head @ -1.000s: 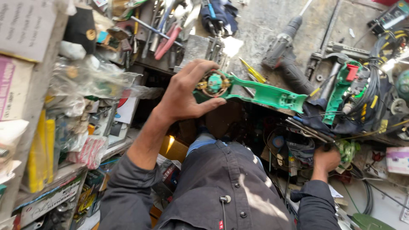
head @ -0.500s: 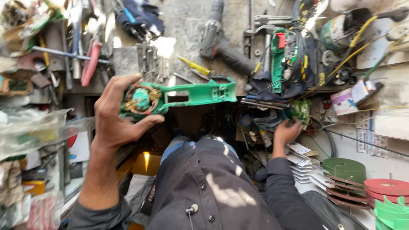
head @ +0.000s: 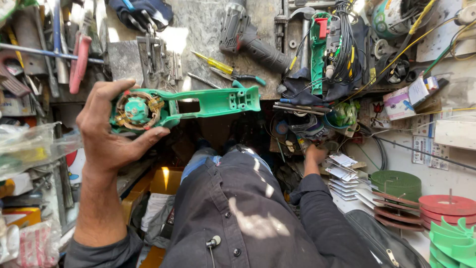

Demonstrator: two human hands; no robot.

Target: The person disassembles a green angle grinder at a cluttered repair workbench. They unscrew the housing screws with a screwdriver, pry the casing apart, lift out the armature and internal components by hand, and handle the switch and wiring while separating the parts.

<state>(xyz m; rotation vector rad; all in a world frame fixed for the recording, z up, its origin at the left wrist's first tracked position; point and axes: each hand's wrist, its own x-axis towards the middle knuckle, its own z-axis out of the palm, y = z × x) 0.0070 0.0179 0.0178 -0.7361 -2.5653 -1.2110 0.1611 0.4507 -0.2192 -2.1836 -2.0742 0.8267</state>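
My left hand [head: 106, 131] grips the round end of a green power-tool housing half [head: 208, 101], held up level in front of the workbench. The round end shows a brass-coloured brush ring [head: 136, 110] with a green hub in the middle. The long handle part points right. My right hand [head: 316, 154] reaches down low under the bench edge into a heap of small parts and cables; its fingers are mostly hidden, so what it touches is unclear.
On the bench lie a grey angle grinder body [head: 253, 37], a yellow screwdriver [head: 215, 63], another green housing with wiring [head: 327, 47] and red-handled pliers [head: 79, 59]. Green and red discs [head: 436, 208] are stacked at the right. Cluttered shelves fill the left.
The view has swung right and the housing now sits further left in it. My right hand has moved lower, from beside the green part into the heap under the bench.
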